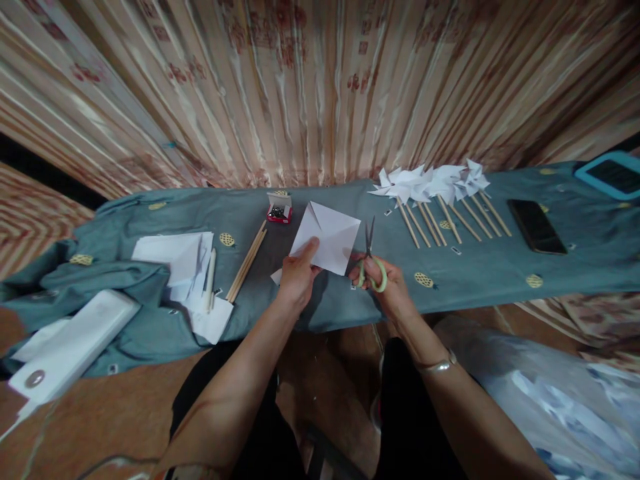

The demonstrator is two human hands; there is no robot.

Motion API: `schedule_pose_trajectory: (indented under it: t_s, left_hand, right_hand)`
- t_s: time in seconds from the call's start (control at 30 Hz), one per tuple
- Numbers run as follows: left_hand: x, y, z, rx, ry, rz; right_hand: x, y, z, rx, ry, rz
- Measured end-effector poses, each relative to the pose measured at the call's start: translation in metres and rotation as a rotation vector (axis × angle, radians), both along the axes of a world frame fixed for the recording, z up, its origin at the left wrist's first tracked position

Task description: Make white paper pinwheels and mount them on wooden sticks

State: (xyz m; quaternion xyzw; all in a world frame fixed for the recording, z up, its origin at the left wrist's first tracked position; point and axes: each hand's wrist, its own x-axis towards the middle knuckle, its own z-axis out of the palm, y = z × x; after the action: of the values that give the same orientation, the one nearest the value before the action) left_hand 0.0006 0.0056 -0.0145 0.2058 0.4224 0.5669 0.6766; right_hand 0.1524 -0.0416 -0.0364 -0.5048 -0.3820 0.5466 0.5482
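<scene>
In the head view, pinching a white sheet [333, 237] in the left hand [299, 273], pressing with the thumb on top and curling the other fingers beneath the near edge. Holding the sheet over the middle of the grey-green cloth [483, 270], pointing one corner away from the body. Showing creases and a dark line running in from the far corner; leaving cut or fold undetermined.

Gripping scissors [369, 239] in the right hand [396, 283], wrapping fingers around the pale green handles and pointing the blades away from the body, just beside the sheet. Leaving contact between right fingertips and sheet undetermined. Wearing a silver bracelet [441, 366] on the right wrist.

Noting an open red box [277, 218] of small dark items beyond the sheet, to the left, and wooden sticks [247, 263] lying aslant nearer the body. Finding loose papers [167, 252], a white rod [211, 273] and a white device [83, 343] farther left. Finding, to the right, a row of paper pinwheels [435, 185] on sticks, then a black phone [537, 227]. Seeing a patterned curtain [320, 100] hanging behind.
</scene>
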Motion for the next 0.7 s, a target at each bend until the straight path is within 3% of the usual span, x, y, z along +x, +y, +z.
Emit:
schedule_pose_trajectory:
  t_s: [0.37, 0.7]
  left_hand:
    - [-0.013, 0.013, 0.004, 0.028, -0.019, 0.085]
    - [-0.012, 0.013, 0.005, 0.055, 0.005, 0.068]
  right_hand:
    - [-0.002, -0.025, 0.008, -0.063, -0.01, 0.39]
    - [-0.003, -0.03, 0.005, -0.108, -0.023, 0.457]
